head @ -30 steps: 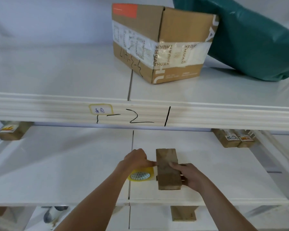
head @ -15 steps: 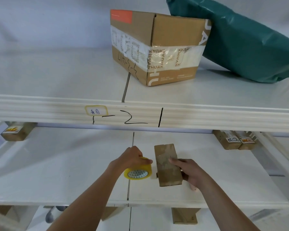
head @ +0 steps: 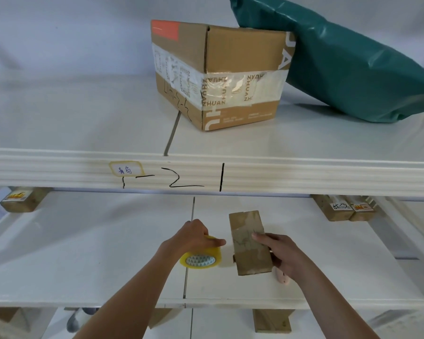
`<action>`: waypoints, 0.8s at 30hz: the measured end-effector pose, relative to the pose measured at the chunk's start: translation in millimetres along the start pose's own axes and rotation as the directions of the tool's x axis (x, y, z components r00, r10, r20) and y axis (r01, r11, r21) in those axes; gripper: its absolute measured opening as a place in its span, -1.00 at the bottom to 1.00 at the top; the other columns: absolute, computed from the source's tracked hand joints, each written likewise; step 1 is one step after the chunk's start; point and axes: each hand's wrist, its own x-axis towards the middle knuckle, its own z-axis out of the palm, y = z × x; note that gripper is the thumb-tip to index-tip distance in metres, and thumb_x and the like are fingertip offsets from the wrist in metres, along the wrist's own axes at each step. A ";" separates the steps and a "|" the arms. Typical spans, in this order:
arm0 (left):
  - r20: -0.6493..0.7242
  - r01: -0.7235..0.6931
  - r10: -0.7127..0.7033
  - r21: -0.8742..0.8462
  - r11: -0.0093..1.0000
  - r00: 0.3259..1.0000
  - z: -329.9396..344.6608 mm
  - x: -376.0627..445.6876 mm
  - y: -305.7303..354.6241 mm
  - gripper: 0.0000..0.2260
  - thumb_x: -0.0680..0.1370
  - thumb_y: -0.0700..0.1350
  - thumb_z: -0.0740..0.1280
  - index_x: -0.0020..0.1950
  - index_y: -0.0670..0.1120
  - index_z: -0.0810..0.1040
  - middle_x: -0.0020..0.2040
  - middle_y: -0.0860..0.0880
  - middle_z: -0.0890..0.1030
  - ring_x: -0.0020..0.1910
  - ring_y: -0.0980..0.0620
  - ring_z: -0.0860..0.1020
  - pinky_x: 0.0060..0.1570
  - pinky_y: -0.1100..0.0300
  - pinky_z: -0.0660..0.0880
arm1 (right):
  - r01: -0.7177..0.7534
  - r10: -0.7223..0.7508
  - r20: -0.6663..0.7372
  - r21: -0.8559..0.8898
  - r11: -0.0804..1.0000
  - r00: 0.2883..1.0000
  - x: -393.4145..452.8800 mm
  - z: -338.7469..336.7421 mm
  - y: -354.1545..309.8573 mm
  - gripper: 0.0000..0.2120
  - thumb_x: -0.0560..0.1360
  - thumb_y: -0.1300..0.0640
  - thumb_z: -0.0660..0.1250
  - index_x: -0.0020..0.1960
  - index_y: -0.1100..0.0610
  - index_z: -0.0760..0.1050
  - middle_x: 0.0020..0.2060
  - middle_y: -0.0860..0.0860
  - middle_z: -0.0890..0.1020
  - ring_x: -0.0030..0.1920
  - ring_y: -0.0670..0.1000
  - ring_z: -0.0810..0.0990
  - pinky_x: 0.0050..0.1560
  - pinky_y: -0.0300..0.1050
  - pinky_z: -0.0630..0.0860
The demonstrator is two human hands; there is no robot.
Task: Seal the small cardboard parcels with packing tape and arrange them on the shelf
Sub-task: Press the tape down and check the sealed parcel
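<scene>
Small cardboard parcel (head: 250,243) lies flat on the lower shelf (head: 83,253), long axis running away from the viewer, right of the shelf's centre seam. Right hand (head: 280,256) holds it along its right edge; thumb lies on the top face, fingers curl under the side, so this grip is clamped on the parcel. Left hand (head: 191,237) grips the yellow tape roll (head: 202,256) from above, fingers curled over its rim; roll stands on edge, core facing the viewer, just left of the parcel, not touching it. A small pink object (head: 282,276) shows below the right hand; identity cannot be told.

Upper shelf (head: 71,113) carries a large taped cardboard box (head: 220,69), with a green plastic bag (head: 353,64) leaning against it. Labelled small boxes (head: 345,209) sit at the far right of the lower shelf, another (head: 20,199) at far left.
</scene>
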 end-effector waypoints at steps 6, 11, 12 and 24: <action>-0.015 0.001 -0.002 -0.044 0.999 1.000 -0.8 -3.3 10.5 -0.46 0.42 0.41 0.38 -0.13 -0.09 0.65 -0.18 0.00 0.62 -0.22 0.07 0.60 -0.25 0.29 0.46 | -0.026 0.023 0.053 0.062 0.998 0.998 1.0 1.5 0.5 -0.62 0.50 0.01 0.49 0.23 0.20 0.63 0.07 0.11 0.73 0.11 0.12 0.72 0.18 0.04 0.61; 0.002 0.010 -0.010 -0.143 0.990 1.000 -0.2 -4.8 16.6 -0.50 0.40 0.41 0.40 -0.22 -0.05 0.58 -0.24 0.04 0.60 -0.22 0.06 0.62 -0.28 0.29 0.45 | -0.030 0.015 0.104 0.143 0.989 0.994 1.1 4.9 0.1 -0.60 0.54 -0.01 0.43 0.25 0.24 0.60 0.11 0.14 0.72 0.13 0.12 0.71 0.09 0.00 0.63; 0.006 0.006 -0.006 -0.156 0.988 1.000 0.0 -5.0 16.0 -0.49 0.40 0.41 0.41 -0.20 -0.07 0.60 -0.23 0.03 0.62 -0.21 0.06 0.63 -0.28 0.29 0.46 | -0.041 0.023 0.115 0.151 0.988 0.993 0.7 5.2 -0.2 -0.60 0.55 -0.01 0.42 0.26 0.24 0.59 0.12 0.14 0.72 0.14 0.13 0.70 0.10 0.01 0.63; -0.022 0.020 -0.022 -0.095 0.995 1.000 11.7 -17.3 7.7 -0.49 0.38 0.43 0.40 -0.28 -0.03 0.56 -0.31 0.07 0.58 -0.30 0.11 0.59 -0.28 0.31 0.44 | -0.066 0.067 -0.025 0.024 0.997 0.997 12.5 12.7 18.9 -0.06 0.31 -0.24 0.55 0.52 0.20 0.35 0.36 0.10 0.55 0.34 0.15 0.53 0.35 0.12 0.51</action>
